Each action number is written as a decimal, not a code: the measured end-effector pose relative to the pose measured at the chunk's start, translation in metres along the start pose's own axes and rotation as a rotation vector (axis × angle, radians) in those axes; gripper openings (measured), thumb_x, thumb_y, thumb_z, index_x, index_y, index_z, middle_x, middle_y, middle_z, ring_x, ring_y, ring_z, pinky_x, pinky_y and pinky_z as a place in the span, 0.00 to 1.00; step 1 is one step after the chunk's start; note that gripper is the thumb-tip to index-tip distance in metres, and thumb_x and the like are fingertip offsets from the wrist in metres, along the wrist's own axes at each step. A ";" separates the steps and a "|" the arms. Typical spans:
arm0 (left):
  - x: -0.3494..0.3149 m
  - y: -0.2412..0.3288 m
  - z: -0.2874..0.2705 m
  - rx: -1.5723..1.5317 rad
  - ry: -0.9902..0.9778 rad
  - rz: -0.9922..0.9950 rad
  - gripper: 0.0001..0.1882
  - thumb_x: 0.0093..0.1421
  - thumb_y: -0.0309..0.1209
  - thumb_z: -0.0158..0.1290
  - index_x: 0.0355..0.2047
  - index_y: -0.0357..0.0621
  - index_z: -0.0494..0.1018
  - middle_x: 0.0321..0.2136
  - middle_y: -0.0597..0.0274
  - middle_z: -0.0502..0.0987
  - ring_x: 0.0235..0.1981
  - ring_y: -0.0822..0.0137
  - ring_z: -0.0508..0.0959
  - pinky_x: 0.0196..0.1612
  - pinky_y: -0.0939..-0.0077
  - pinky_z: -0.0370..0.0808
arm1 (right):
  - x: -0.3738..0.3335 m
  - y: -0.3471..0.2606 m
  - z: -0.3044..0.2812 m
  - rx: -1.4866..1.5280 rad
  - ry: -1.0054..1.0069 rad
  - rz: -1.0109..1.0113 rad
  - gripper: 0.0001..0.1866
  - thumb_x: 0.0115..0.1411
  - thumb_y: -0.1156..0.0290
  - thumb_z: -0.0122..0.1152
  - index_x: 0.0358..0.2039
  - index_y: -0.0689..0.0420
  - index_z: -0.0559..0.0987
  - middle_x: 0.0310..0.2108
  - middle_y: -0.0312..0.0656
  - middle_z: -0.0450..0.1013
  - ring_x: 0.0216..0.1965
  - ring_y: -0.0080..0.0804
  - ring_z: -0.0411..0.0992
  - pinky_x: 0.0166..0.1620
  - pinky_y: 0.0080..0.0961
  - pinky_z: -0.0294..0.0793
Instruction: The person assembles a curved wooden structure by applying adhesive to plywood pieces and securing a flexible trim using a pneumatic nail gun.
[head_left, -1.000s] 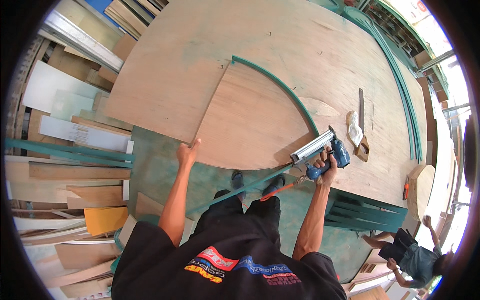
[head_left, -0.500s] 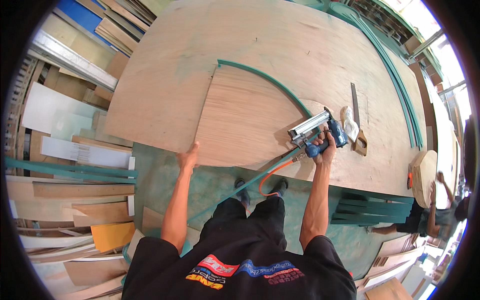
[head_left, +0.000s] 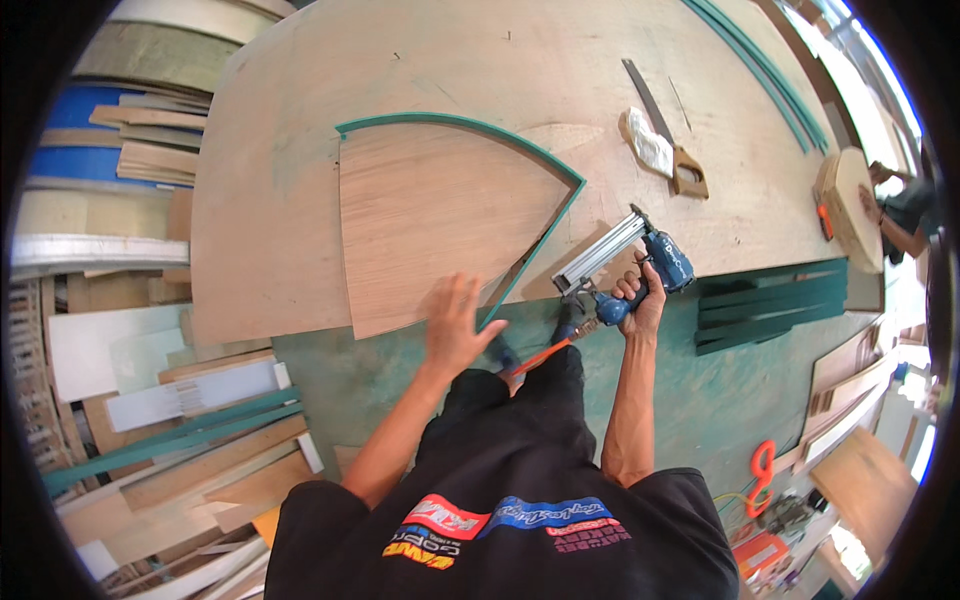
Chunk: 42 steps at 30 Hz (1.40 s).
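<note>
A fan-shaped wooden panel [head_left: 430, 220] lies on the large plywood table. One green edging strip [head_left: 470, 122] follows its curved far edge. A second green strip [head_left: 545, 232] meets it at the right corner and slants down along the panel's right side, with a narrow dark gap between. My left hand [head_left: 458, 325] has its fingers spread over the panel's near edge, thumb close to the slanting strip's lower end. My right hand [head_left: 640, 295] grips a blue and silver nail gun [head_left: 667, 262] by the handle, right of the panel. An orange air hose [head_left: 545, 358] runs from it.
On the plywood table [head_left: 270, 230] lie a handsaw [head_left: 688, 172], a white bag [head_left: 650, 145] and long green strips [head_left: 760, 70]. Wood offcuts [head_left: 160, 410] are piled at left. More green strips [head_left: 770, 305] sit below the table's right edge. Another person's arm [head_left: 905, 235] shows far right.
My left hand has moved right along the near edge and its fingers have spread. The nail gun has come off the panel's right side. The slanting strip now meets the curved one at the corner.
</note>
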<state>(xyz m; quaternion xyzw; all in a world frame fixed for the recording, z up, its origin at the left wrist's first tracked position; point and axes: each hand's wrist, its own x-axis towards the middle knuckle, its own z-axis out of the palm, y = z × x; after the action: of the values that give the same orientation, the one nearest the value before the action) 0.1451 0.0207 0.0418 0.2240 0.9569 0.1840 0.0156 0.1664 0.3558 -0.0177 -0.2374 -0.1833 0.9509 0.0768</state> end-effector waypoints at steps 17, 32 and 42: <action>0.044 -0.020 0.051 0.190 -0.016 0.153 0.29 0.58 0.36 0.63 0.57 0.35 0.72 0.58 0.35 0.71 0.57 0.34 0.72 0.57 0.53 0.75 | -0.012 0.073 0.024 -0.146 0.192 0.190 0.24 0.67 0.46 0.59 0.43 0.58 0.77 0.17 0.28 0.59 0.15 0.19 0.59 0.22 0.22 0.66; 0.051 -0.029 0.053 0.129 0.073 0.203 0.24 0.51 0.33 0.67 0.49 0.38 0.80 0.53 0.37 0.77 0.49 0.42 0.78 0.52 0.58 0.77 | -0.027 0.088 0.029 -0.154 0.267 0.171 0.22 0.65 0.51 0.65 0.37 0.61 0.78 0.16 0.31 0.63 0.14 0.22 0.62 0.20 0.24 0.67; 0.051 -0.026 0.055 0.079 0.111 0.186 0.24 0.48 0.33 0.68 0.46 0.38 0.82 0.51 0.38 0.78 0.47 0.44 0.79 0.51 0.60 0.77 | -0.019 0.083 0.031 -0.177 0.268 0.194 0.22 0.64 0.52 0.65 0.37 0.61 0.78 0.15 0.30 0.62 0.14 0.21 0.61 0.20 0.24 0.67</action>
<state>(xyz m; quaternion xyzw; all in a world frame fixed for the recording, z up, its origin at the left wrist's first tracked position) 0.0941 0.0405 -0.0163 0.3020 0.9378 0.1591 -0.0632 0.1636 0.2655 -0.0157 -0.3842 -0.2308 0.8938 -0.0127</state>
